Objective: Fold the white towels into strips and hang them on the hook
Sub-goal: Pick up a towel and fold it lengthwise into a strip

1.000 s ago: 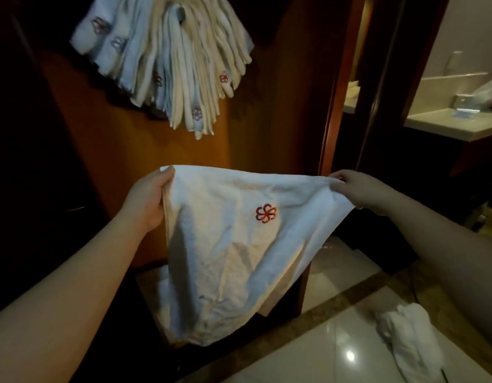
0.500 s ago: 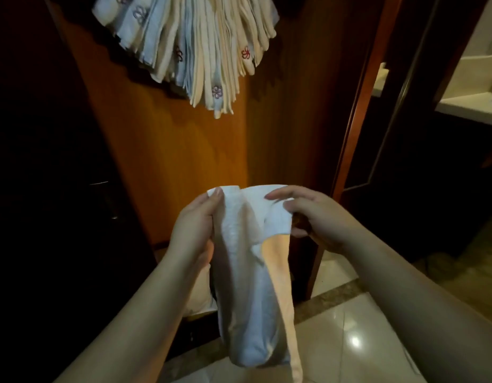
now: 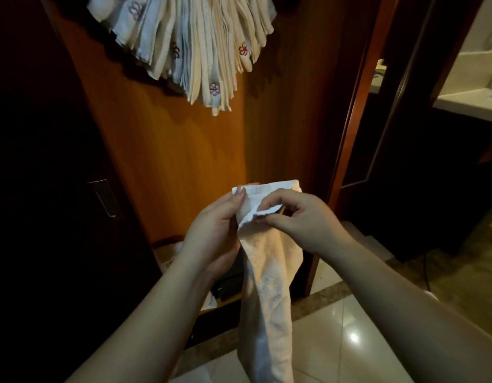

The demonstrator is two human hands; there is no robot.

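Observation:
A white towel (image 3: 269,286) hangs down as a narrow folded strip in front of me. My left hand (image 3: 214,233) grips its top edge from the left, thumb up against the cloth. My right hand (image 3: 300,219) pinches a folded-over flap of the top edge between thumb and fingers. High on the wooden panel, a bunch of folded towel strips (image 3: 195,48) with small flower embroidery fans downward. The hook itself is hidden above the frame.
An orange-brown wooden panel (image 3: 170,150) stands behind the towel, with a dark door and metal handle (image 3: 104,197) at left. A doorway at right opens onto a pale counter (image 3: 468,103). Glossy floor tiles (image 3: 344,344) lie below. A low shelf holds dark items behind my left wrist.
The towel, spread wide between my hands a second ago, has been brought together into a narrow strip. My hands have closed in on each other, and my view has tilted down.

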